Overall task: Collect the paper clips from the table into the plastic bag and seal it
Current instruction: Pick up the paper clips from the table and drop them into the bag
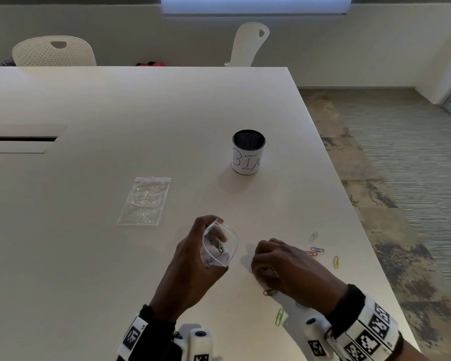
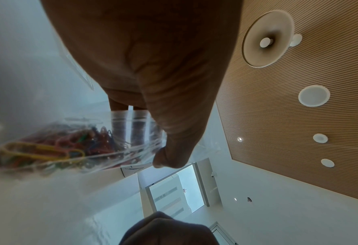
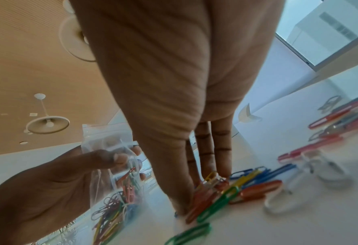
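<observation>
Fingers (image 3: 222, 159) pinch paper clips (image 3: 217, 187) near table (image 1: 354, 194) edge.

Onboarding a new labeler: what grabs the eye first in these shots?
The left hand holds an open clear bag of colourful paper clips above the white table, near its front. Beside it, the right hand gathers a pile of loose clips. Farther back stand a black mesh cup and a spare bag lying flat.

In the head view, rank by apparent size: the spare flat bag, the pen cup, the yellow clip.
1. Spare flat bag
2. Pen cup, close to the bag and farther from the camera, so unsure
3. Yellow clip, clearly smallest
</observation>
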Demonstrator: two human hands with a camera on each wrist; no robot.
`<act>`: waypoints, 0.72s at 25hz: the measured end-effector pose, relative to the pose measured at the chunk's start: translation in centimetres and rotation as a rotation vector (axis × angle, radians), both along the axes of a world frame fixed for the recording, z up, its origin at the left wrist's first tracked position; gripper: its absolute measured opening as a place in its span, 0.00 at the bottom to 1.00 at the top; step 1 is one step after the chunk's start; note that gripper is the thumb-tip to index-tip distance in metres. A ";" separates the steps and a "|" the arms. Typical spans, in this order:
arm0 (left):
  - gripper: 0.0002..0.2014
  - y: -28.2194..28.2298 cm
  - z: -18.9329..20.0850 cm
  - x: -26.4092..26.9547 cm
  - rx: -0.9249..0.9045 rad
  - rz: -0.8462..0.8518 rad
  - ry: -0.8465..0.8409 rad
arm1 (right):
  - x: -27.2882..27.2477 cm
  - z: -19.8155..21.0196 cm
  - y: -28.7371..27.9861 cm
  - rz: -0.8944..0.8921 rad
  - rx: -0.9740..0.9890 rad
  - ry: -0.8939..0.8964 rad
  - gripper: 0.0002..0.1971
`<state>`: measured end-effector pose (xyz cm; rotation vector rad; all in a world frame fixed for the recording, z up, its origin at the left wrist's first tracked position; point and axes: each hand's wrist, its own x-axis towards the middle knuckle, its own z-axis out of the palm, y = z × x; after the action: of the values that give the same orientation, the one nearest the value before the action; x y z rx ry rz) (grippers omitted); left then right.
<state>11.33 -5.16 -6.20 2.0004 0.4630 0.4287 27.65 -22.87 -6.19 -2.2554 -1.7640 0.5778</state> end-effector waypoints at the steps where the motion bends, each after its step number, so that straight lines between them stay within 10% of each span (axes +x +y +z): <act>1: 0.32 0.0 0.0 0.0 -0.003 -0.003 0.002 | 0.0 0.1 -0.1 0.001 -0.005 -0.008 0.12; 18: 0.32 -0.1 -0.2 0.0 -0.015 -0.004 0.003 | -0.2 -0.2 -1.4 -0.004 -0.034 -0.084 0.09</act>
<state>11.32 -5.23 -6.37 1.9875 0.4633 0.4187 27.48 -24.31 -6.40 -2.3380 -1.8011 0.5241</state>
